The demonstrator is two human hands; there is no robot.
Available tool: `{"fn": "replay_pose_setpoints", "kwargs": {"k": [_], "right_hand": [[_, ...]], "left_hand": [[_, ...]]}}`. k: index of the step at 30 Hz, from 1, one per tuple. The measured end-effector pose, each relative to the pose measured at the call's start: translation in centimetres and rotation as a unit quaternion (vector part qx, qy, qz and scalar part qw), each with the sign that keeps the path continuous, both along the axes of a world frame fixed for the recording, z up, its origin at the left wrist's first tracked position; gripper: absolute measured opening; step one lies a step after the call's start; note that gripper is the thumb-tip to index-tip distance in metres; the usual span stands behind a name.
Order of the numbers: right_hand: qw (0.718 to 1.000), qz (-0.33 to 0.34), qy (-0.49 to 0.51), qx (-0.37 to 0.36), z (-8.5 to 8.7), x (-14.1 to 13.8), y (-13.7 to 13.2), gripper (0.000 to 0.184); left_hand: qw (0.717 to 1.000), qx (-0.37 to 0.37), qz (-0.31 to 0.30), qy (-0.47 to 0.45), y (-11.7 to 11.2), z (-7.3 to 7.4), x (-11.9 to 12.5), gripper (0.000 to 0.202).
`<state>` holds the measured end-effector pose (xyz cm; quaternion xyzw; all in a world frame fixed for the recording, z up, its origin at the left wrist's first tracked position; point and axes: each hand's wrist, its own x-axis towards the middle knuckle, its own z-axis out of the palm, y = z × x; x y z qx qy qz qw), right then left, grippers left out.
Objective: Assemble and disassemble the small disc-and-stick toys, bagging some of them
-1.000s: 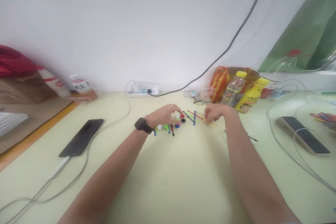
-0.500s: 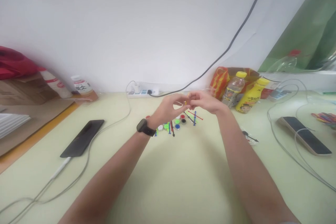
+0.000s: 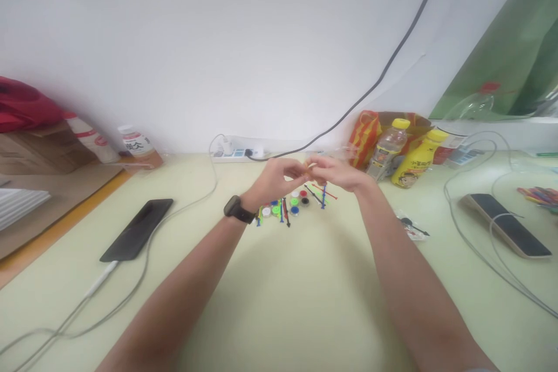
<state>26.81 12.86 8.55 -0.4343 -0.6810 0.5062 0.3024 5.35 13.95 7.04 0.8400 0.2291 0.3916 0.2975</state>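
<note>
My left hand [image 3: 275, 180], with a black watch [image 3: 239, 209] on its wrist, and my right hand [image 3: 335, 173] meet at the fingertips above the table. Both pinch a small yellow piece [image 3: 307, 168], mostly hidden by the fingers. Below them lie several round coloured discs, among them a white disc [image 3: 267, 212], a blue disc [image 3: 295, 210] and a red disc [image 3: 303, 193]. Thin plastic arrows are spread among these, such as a blue arrow [image 3: 324, 197] and a dark arrow [image 3: 286, 214].
A phone [image 3: 137, 229] on a cable lies left. Behind stands a power strip [image 3: 238, 154]. To the right are a clear bottle [image 3: 387, 148], a yellow bottle [image 3: 418, 160], a small plastic bag with a black arrow [image 3: 413, 229] and a dark-topped device [image 3: 508, 225].
Both hands have shifted slightly left and turned a little, their fingertips closing nearer together. Less of the yellow piece shows. The discs and arrows on the table have stayed put.
</note>
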Motion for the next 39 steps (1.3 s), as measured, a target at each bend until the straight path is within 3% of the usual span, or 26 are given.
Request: {"fn": "replay_pose_setpoints", "kwargs": {"k": [5,9,11,16,20,27,31,36,39], "right_hand": [[0.995,-0.055,-0.081,0.003,-1.6,0.4,1.1,0.016],[0.949,-0.115,-0.283,0.072,-3.2,0.8,2.4,0.01],[0.933,-0.124,-0.329,0.075,-3.9,0.7,2.9,0.01],[0.926,-0.111,-0.355,0.065,-5.0,0.2,3.2,0.014],[0.924,-0.088,-0.369,0.049,-5.5,-0.2,3.2,0.018],[0.907,-0.128,-0.398,0.051,-5.8,0.4,4.0,0.025],[0.886,-0.16,-0.433,0.039,-6.2,0.9,3.9,0.043],[0.864,-0.123,-0.488,0.004,-6.4,0.6,3.4,0.066],[0.875,-0.092,-0.476,-0.003,-6.2,0.2,3.3,0.066]], "left_hand": [[0.999,-0.038,-0.007,-0.003,-0.2,-0.4,0.2,0.02],[0.994,-0.072,-0.055,0.066,-0.3,-1.3,0.5,0.015],[0.989,-0.065,-0.081,0.109,-0.5,-1.8,0.9,0.011],[0.97,-0.018,-0.11,0.215,-0.8,-2.9,1.6,0.007],[0.955,-0.02,-0.093,0.282,-0.5,-3.5,1.3,0.002],[0.964,0.027,-0.049,0.26,0.0,-3.5,0.5,0.02],[0.955,0.072,-0.011,0.289,0.2,-3.6,0.5,0.031],[0.948,0.086,-0.02,0.306,0.9,-4.6,0.4,0.023],[0.951,0.082,-0.031,0.298,1.2,-4.9,0.2,0.023]]}}
